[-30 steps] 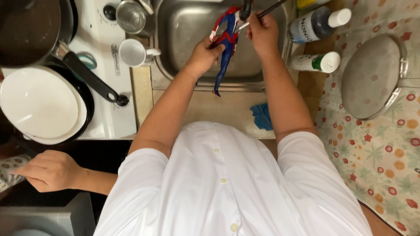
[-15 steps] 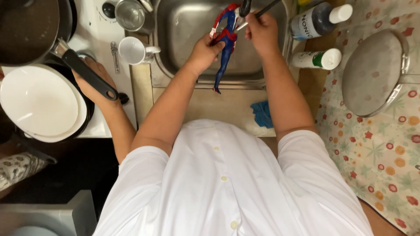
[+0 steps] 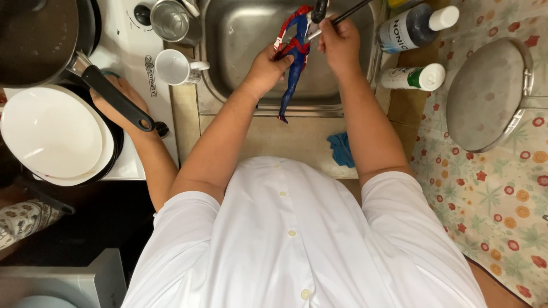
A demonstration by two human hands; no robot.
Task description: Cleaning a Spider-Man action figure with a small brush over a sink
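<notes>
My left hand (image 3: 267, 67) grips a red and blue action figure (image 3: 293, 68) around its body, holding it upright over the steel sink (image 3: 240, 34). My right hand (image 3: 340, 45) is closed on a thin dark stick-like tool (image 3: 353, 11), with its near end against the figure's upper body. What kind of tool it is cannot be told. Both of my forearms reach forward from my white shirt.
Another person's hand (image 3: 117, 100) rests on the white stove under a black pan handle (image 3: 117, 100). Nearby are stacked white plates (image 3: 51, 134), a white cup (image 3: 171, 65) and a metal cup (image 3: 168, 20). Right of the sink stand two bottles (image 3: 414, 77), a round metal pan (image 3: 485, 94) and a blue cloth (image 3: 342, 149).
The other person's hand has moved from the lower left up onto the stove beside the pan handle. My hands and the figure have stayed over the sink.
</notes>
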